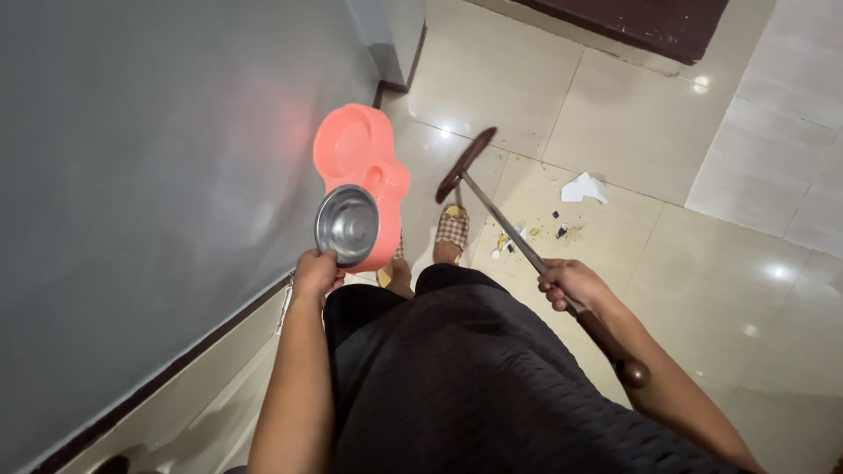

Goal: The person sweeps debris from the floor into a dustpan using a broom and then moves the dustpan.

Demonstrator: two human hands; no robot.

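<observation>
Your left hand (pixel 316 274) grips the pink dish (pixel 362 171) with its steel bowl (pixel 348 225), held up beside the wall (pixel 149 193). Your right hand (pixel 571 285) is closed around a long-handled tool (pixel 514 233), over floor (pixel 650 123) scraps (pixel 527 237).

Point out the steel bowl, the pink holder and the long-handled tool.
steel bowl (pixel 348 225), head view, inside of the bowl.
pink holder (pixel 358 145), head view, upper empty recess.
long-handled tool (pixel 500 219), head view, metal shaft.

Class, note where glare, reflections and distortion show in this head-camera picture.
Head view: bright glare spots on the glossy floor tiles; a pink glow from the coral plastic holder on the grey wall; wide-angle distortion bends the wall's edge; the steel bowl shines.
</observation>
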